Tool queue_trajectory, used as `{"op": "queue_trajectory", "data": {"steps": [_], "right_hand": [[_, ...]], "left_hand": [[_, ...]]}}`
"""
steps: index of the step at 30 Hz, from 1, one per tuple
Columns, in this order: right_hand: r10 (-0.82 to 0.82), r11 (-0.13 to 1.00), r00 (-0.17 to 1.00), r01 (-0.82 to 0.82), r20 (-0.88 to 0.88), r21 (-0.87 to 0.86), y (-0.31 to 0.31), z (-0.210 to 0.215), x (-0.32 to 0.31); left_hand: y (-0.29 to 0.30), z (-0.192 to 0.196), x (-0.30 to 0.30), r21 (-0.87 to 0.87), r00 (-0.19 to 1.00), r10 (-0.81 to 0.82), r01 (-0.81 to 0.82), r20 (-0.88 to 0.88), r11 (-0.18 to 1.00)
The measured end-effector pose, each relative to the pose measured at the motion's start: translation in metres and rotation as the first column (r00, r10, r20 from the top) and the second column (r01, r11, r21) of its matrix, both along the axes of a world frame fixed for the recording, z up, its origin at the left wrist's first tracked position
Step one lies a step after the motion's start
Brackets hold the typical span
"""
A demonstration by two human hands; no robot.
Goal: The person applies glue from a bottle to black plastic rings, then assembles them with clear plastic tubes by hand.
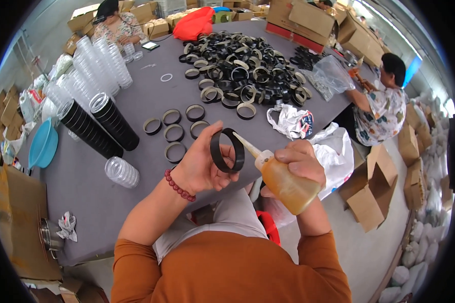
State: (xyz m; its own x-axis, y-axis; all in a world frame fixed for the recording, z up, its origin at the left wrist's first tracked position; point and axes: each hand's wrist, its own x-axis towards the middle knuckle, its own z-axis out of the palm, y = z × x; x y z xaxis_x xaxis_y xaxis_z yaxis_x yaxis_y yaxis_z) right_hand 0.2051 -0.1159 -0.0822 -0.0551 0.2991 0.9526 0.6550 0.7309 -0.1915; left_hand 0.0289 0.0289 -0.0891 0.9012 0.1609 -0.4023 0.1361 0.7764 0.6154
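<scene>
My left hand (pixel 203 164) holds up a black ring (pixel 218 152) by its edge, its opening turned toward my right. My right hand (pixel 304 162) is wrapped round a squeeze bottle (pixel 289 186) of amber liquid. The bottle is tilted, and its long pale nozzle (pixel 246 144) reaches to the ring's upper rim; whether it touches, I cannot tell. Several black rings with tan insides, one of them a loose ring (pixel 174 133), lie in short rows on the table just beyond my left hand. Behind them spreads a big heap of such rings (pixel 237 65).
Tall stacks of clear round lids (pixel 103 63), two black stacked columns (pixel 113 122) and a short clear stack (pixel 122 172) stand left on the grey table (pixel 101 202). A blue basin (pixel 44 144) is farther left. Crumpled plastic bags (pixel 333 156) lie right. Two people sit across the table.
</scene>
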Motion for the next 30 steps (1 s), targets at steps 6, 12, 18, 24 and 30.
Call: {"op": "queue_trajectory", "data": {"steps": [6,12,18,24,30], "right_hand": [[0.029,0.999,0.994,-0.033,0.101,0.031,0.007,0.010,-0.014],[0.004,1.000,0.989,-0.006,0.148,0.016,0.008,0.017,-0.024],[0.016,1.000,0.985,-0.015,0.171,-0.004,0.008,0.018,-0.026],[0.016,1.000,0.984,-0.012,0.177,-0.023,0.006,0.017,-0.027],[0.029,0.999,0.985,-0.023,0.170,-0.038,0.005,0.017,-0.029]], "left_hand": [[-0.003,0.004,-0.014,-0.039,1.000,0.021,-0.021,0.004,0.999],[-0.006,0.009,-0.021,-0.035,0.999,0.033,-0.032,0.008,0.999],[-0.005,0.011,-0.027,0.029,0.997,0.068,-0.067,-0.021,0.997],[-0.005,0.012,-0.032,0.112,0.995,0.099,-0.095,-0.031,0.989],[-0.002,0.009,-0.036,0.280,0.993,0.120,-0.109,-0.023,0.954]]}}
